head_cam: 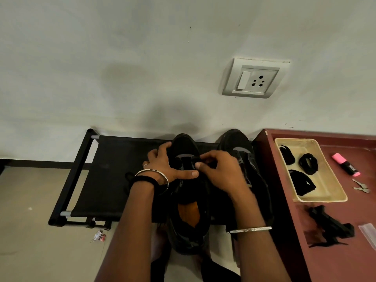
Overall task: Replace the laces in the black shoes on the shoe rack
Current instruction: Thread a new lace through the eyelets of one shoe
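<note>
Black shoe [189,226] lying toe-to-wall on the shoe rack [114,169], heel apparently past the front rail, steadied by the left hand [162,165] with fingers spread round the toe and thumb pressed flat beside the tongue; right hand [221,174] fingers pinching a black lace [196,159] at the lowest eyelets. Likely faults: lace tip slipping from the pinch or missing its eyelet, black on black giving little contrast; a hard pull dragging the overhanging shoe off the rack.
</note>
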